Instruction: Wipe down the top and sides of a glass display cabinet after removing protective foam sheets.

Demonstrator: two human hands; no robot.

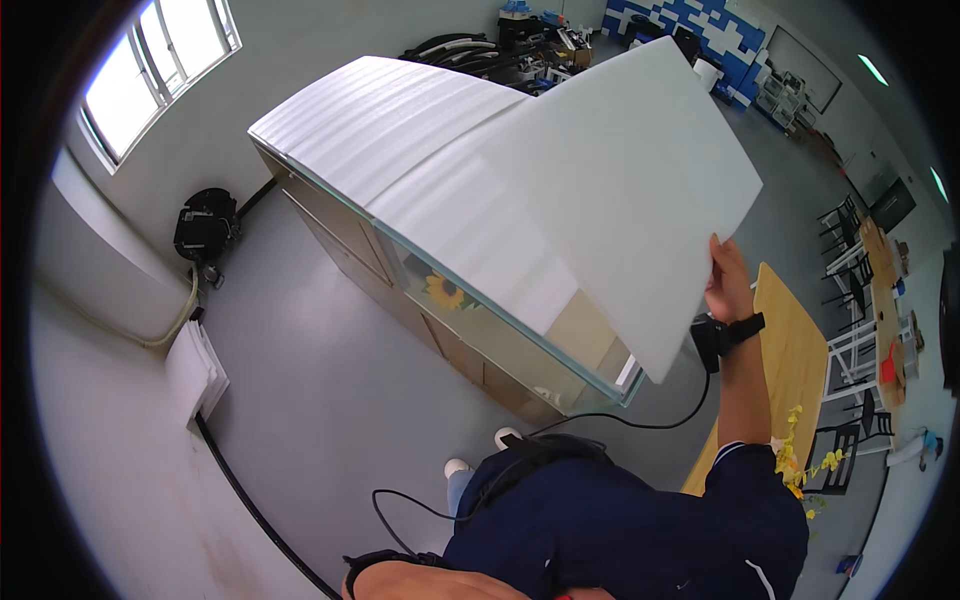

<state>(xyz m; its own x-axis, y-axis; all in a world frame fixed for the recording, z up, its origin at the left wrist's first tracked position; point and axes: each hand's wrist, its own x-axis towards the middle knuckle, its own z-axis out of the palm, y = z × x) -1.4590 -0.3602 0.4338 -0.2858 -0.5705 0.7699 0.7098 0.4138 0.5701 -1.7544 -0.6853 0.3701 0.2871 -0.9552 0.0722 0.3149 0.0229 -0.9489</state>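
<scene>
At the right side of the cabinet, my right hand (730, 285) grips the lower right edge of a large, thin white foam sheet (630, 190), thumb and fingers pinching it. The sheet is tilted up over the cabinet's near right end. Other white foam sheeting (400, 130) lies across the top of the glass-and-wood display cabinet (480, 340). Part of the cabinet's light brown top shows beside the raised sheet. My left forearm (440, 582) crosses the bottom edge of the picture, and the left hand itself is out of sight.
A sunflower (444, 291) shows behind the cabinet's glass. On the right stands a wooden table (790, 340), with yellow flowers (795, 455) near it. Stacked white sheets (196, 370) lean at the left wall. A black cable (640, 422) runs from my right wrist.
</scene>
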